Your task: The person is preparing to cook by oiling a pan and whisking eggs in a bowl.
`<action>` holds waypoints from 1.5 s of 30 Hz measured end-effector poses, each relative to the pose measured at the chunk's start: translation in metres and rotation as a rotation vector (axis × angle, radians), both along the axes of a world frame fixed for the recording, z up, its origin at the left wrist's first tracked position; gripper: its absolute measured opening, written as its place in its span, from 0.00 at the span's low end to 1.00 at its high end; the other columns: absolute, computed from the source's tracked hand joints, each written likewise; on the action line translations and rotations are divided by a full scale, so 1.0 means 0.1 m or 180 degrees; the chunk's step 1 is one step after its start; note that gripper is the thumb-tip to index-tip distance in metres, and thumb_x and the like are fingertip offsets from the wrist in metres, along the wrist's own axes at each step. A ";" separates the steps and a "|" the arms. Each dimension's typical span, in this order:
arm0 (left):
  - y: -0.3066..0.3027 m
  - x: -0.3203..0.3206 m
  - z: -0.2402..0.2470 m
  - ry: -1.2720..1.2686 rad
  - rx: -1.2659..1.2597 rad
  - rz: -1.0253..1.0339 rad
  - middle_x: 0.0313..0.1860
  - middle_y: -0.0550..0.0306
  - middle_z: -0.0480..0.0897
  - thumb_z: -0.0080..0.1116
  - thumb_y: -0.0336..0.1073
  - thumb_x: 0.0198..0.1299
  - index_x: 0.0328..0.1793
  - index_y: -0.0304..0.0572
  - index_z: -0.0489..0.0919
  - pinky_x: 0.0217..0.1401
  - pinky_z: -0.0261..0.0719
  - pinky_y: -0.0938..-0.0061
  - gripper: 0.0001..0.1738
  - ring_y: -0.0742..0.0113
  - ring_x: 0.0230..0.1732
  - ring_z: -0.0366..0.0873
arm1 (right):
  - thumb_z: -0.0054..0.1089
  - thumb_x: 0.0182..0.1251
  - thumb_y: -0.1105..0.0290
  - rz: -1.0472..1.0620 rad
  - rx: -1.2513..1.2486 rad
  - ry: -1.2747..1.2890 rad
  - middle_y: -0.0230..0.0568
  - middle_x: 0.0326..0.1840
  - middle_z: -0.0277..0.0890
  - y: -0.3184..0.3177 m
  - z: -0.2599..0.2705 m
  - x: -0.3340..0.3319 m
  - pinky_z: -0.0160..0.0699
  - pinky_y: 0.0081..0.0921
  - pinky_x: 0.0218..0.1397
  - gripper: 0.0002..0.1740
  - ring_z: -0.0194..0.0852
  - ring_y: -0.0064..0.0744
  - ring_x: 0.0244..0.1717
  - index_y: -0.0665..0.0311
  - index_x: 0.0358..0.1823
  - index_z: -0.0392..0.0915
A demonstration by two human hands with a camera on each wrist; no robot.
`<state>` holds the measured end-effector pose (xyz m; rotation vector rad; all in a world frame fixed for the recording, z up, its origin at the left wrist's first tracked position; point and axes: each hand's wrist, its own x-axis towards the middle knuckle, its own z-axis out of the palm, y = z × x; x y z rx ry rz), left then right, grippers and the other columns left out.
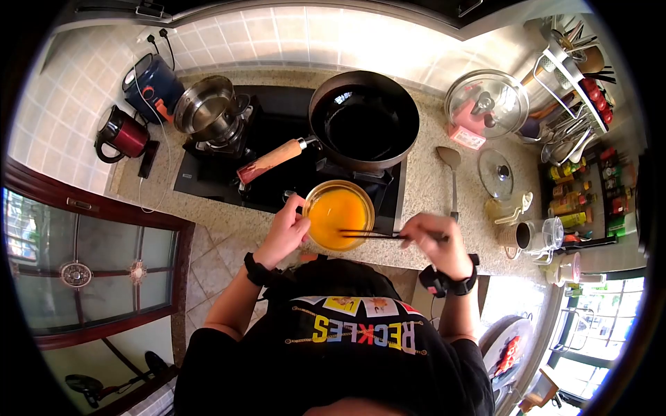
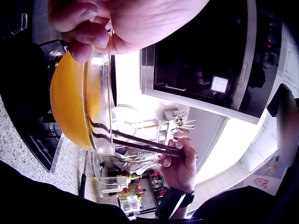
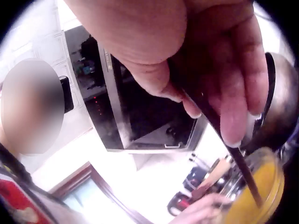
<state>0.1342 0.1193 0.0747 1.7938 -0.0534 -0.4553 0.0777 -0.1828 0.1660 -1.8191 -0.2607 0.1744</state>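
Note:
My left hand (image 1: 283, 236) grips the rim of a clear glass bowl (image 1: 372, 208) at its left side, thumb and fingers pinching the edge. Beaten egg, a smooth orange-yellow liquid (image 1: 331, 208), fills much of the bowl. In the left wrist view the bowl looks tilted. My right hand (image 1: 442, 241) holds a pair of dark chopsticks (image 1: 378, 236) between thumb and fingers. Their tips dip into the egg, as the right wrist view also shows along one chopstick (image 3: 239, 163). The bowl is at the counter's front edge, close to my body.
Behind the bowl, a black wok (image 1: 364, 121) with a wooden handle (image 1: 274, 159) sits on the black stove (image 1: 277, 114). A steel pot (image 1: 206, 111) stands left. To the right lie a spatula (image 1: 451, 163), a glass lid (image 1: 495, 173) and seasoning bottles (image 1: 572, 197).

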 end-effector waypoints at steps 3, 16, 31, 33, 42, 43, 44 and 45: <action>-0.01 -0.02 0.00 -0.0036 -0.0033 -0.0015 0.21 0.61 0.75 0.48 0.25 0.63 0.50 0.42 0.65 0.19 0.68 0.80 0.10 0.76 0.18 0.73 | 0.54 0.67 0.80 -0.0737 0.0133 -0.0112 0.39 0.33 0.79 0.01 -0.08 0.08 0.78 0.20 0.37 0.05 0.81 0.26 0.33 0.76 0.36 0.78; 0.00 -0.04 -0.03 -0.0009 -0.0040 0.0021 0.22 0.59 0.76 0.49 0.25 0.63 0.51 0.42 0.65 0.19 0.69 0.80 0.12 0.75 0.19 0.75 | 0.52 0.68 0.81 0.0155 0.0242 0.0127 0.40 0.32 0.77 0.09 -0.04 0.01 0.78 0.19 0.39 0.05 0.81 0.26 0.34 0.75 0.37 0.77; -0.02 -0.05 -0.01 0.0033 -0.0092 0.0019 0.22 0.60 0.76 0.49 0.25 0.63 0.50 0.42 0.65 0.18 0.68 0.82 0.11 0.76 0.18 0.74 | 0.57 0.67 0.79 -0.0199 0.0161 -0.0282 0.38 0.32 0.78 0.09 -0.14 0.08 0.77 0.18 0.38 0.05 0.80 0.24 0.34 0.76 0.40 0.77; -0.03 -0.05 0.00 -0.0005 -0.0066 0.0033 0.22 0.60 0.76 0.49 0.25 0.63 0.50 0.42 0.65 0.18 0.68 0.83 0.11 0.76 0.17 0.74 | 0.56 0.67 0.80 0.0092 0.0195 0.0092 0.39 0.32 0.78 0.07 -0.04 0.03 0.78 0.19 0.38 0.05 0.81 0.26 0.34 0.76 0.40 0.77; -0.03 -0.03 0.02 0.0075 -0.0025 0.0004 0.23 0.61 0.76 0.49 0.26 0.63 0.51 0.43 0.66 0.18 0.68 0.81 0.11 0.77 0.18 0.74 | 0.56 0.66 0.81 0.0215 0.0027 -0.0174 0.35 0.30 0.77 0.06 -0.02 0.05 0.74 0.17 0.37 0.02 0.78 0.24 0.32 0.73 0.37 0.78; -0.02 -0.03 -0.01 0.0065 -0.0035 0.0017 0.23 0.61 0.76 0.49 0.26 0.63 0.51 0.43 0.66 0.18 0.68 0.81 0.11 0.77 0.18 0.74 | 0.56 0.65 0.82 -0.0050 0.0085 -0.0131 0.35 0.29 0.77 -0.02 -0.01 0.06 0.74 0.18 0.37 0.02 0.78 0.24 0.32 0.74 0.37 0.78; -0.02 -0.03 -0.03 0.0061 -0.0045 0.0026 0.23 0.61 0.76 0.49 0.26 0.63 0.51 0.43 0.66 0.18 0.68 0.81 0.11 0.76 0.18 0.74 | 0.56 0.65 0.82 -0.0319 0.0143 -0.0081 0.35 0.29 0.77 -0.07 -0.01 0.07 0.74 0.18 0.37 0.03 0.78 0.24 0.31 0.74 0.37 0.77; -0.02 -0.04 -0.03 0.0071 -0.0044 0.0017 0.23 0.61 0.76 0.49 0.26 0.63 0.51 0.43 0.66 0.18 0.68 0.81 0.11 0.76 0.18 0.74 | 0.55 0.65 0.83 -0.0750 0.0238 0.0031 0.36 0.28 0.77 -0.06 -0.04 0.11 0.75 0.18 0.37 0.03 0.79 0.24 0.31 0.75 0.37 0.77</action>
